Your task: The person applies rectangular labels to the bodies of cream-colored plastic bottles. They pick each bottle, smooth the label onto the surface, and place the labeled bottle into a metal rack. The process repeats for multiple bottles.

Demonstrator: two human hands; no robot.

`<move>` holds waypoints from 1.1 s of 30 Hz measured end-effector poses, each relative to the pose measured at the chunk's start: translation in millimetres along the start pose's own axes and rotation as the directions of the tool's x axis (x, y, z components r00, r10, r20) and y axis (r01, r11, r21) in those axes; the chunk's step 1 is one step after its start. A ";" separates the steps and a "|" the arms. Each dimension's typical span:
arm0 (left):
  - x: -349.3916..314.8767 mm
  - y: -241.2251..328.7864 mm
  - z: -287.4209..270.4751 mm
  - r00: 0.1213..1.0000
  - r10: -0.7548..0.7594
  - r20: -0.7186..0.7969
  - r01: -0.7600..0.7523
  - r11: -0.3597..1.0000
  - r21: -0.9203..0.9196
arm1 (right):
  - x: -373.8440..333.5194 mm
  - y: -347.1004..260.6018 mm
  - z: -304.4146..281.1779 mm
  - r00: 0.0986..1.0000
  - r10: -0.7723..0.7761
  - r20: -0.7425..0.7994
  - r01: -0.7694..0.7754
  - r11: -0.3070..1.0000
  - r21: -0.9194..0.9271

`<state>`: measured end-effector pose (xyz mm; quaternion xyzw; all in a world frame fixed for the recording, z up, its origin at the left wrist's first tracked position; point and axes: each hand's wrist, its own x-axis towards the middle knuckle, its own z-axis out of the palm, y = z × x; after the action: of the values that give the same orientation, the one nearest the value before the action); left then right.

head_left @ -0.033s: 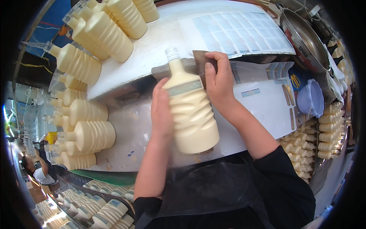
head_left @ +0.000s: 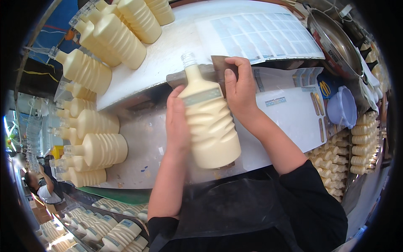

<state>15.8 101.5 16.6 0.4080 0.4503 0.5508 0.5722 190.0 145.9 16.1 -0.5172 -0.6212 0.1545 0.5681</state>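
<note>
The cream bottle (head_left: 214, 134) was between the left hand (head_left: 177, 122), blurred but seemingly cupped against its flank, and the right hand (head_left: 243, 90), pinching a brown sheet (head_left: 220, 66) beside its shoulder. Nothing had visibly shifted since the preceding view; the work, I judged, had not advanced.

Cream, wavy-ribbed bottle (head_left: 212, 130) with clear threaded mouth: lying aslant over the work surface, neck pointing away from the wearer, base nearest; left hand (head_left: 177, 119) along its left side. Narrow grey-blue patterned strip (head_left: 202, 97): runs crosswise below the bottle's shoulder, following the front face. Thin dark-brown flat piece (head_left: 219, 68): gripped by right hand (head_left: 241, 90), just right of the neck.
</note>
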 end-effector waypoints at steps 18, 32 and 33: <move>-45.0 0.7 7.4 0.977 0.200 0.077 -0.208 0.800 0.563 | -7.9 -74.7 -18.4 0.817 -0.548 0.179 0.570 0.814 -0.110; -70.1 12.1 13.5 0.994 0.109 -0.029 -0.071 0.804 0.591 | -7.6 -61.9 -31.5 0.968 -0.194 0.162 0.189 0.981 0.044; -71.3 9.2 12.8 0.991 0.127 -0.044 -0.072 0.779 0.622 | -2.1 -43.1 -51.7 0.982 -0.148 0.120 0.145 0.989 0.031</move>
<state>26.5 31.3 33.5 0.5730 0.6071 0.4184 0.3577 214.3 105.8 64.3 -0.4532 -0.6895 0.1506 0.5445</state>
